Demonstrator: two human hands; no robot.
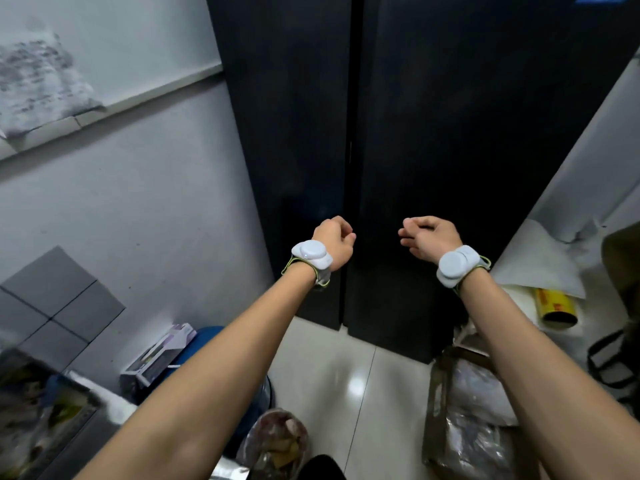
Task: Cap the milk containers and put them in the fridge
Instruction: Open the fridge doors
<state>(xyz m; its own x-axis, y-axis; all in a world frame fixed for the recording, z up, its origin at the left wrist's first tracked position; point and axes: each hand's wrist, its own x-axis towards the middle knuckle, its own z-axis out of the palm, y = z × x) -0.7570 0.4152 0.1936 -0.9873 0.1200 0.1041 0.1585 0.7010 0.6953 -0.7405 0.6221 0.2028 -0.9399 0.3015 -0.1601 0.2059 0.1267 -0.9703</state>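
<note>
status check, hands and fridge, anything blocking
Left hand and right hand both empty, fingers loosely curled, raised before the fridge. Doors shut, no milk containers in view. Bags on floor near fridge base.

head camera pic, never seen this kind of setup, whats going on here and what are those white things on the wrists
There is only one picture, taken by a camera worn on a person's head, looking forward and down along both arms. There is no machine: a person works with bare hands. The left hand and right hand reach toward a tall dark fridge, whose two doors are closed. Both hands are empty, fingers loosely curled, with no grip on anything. The white pods are a left wrist device and right wrist device strapped on; their purpose cannot be told from the picture. No milk containers are visible. Bags and clutter sit on the tiled floor.
</note>
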